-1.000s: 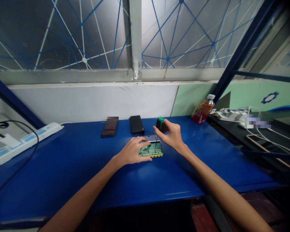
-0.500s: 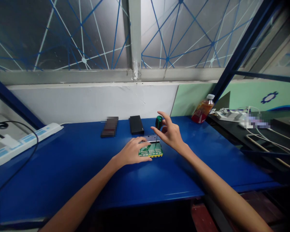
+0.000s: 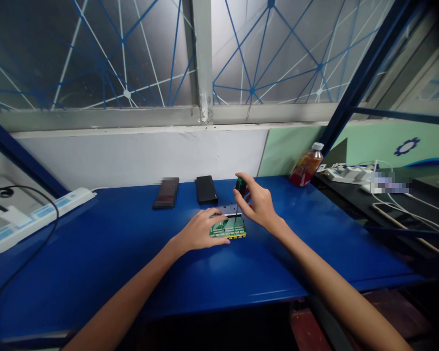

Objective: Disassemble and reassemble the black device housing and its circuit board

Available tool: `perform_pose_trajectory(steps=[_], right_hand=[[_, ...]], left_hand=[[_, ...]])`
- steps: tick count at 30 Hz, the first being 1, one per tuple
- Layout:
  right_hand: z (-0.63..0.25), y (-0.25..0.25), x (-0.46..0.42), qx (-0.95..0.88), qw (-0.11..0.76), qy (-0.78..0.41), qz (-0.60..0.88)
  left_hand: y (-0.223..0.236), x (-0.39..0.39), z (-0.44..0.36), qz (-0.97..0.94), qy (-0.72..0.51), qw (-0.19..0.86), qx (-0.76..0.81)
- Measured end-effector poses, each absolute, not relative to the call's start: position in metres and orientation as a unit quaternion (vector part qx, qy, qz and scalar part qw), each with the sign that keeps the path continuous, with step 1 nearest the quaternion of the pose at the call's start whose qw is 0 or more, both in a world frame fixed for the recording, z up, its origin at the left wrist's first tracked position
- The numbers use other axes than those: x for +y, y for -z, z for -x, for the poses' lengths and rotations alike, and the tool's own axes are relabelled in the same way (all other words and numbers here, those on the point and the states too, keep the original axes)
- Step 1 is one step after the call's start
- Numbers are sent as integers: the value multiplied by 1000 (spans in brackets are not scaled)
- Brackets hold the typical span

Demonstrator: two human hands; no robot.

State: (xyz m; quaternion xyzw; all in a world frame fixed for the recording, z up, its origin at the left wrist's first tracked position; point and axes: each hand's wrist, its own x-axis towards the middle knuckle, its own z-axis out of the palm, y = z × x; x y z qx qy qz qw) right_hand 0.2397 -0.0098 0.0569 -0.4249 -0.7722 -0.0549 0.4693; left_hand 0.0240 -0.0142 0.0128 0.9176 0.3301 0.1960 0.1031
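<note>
A green circuit board [image 3: 229,228] with a row of yellow parts along its near edge lies on the blue table. My left hand [image 3: 202,229] is closed around the board's left side, thumb at the near edge and fingers over the top. With my right hand [image 3: 255,200] I grip the dark green handle of a screwdriver [image 3: 240,184]. It stands nearly upright, its thin shaft running down to the board; the exact spot its tip touches is too small to make out. Just behind the board is a grey metal plate [image 3: 231,208], partly covered by my left fingers.
Behind my hands lie a black box [image 3: 206,190] and a dark, partly blurred flat object [image 3: 166,192]. A drink bottle [image 3: 307,165] stands at the back right. On the left are a white power strip [image 3: 73,199] and a black cable [image 3: 54,229]. Cables and chargers crowd the right-hand table.
My right thumb and fingers, spread around the screwdriver handle before, have closed onto it. The left hand and the board have stayed in place.
</note>
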Motion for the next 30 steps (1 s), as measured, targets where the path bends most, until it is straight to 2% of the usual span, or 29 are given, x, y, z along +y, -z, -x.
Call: perform_pose_trajectory(steps=[30], right_hand=[[-240, -61, -11, -775, 472, 55, 416]], left_hand=[[-14, -16, -24, -919, -199, 97, 327]])
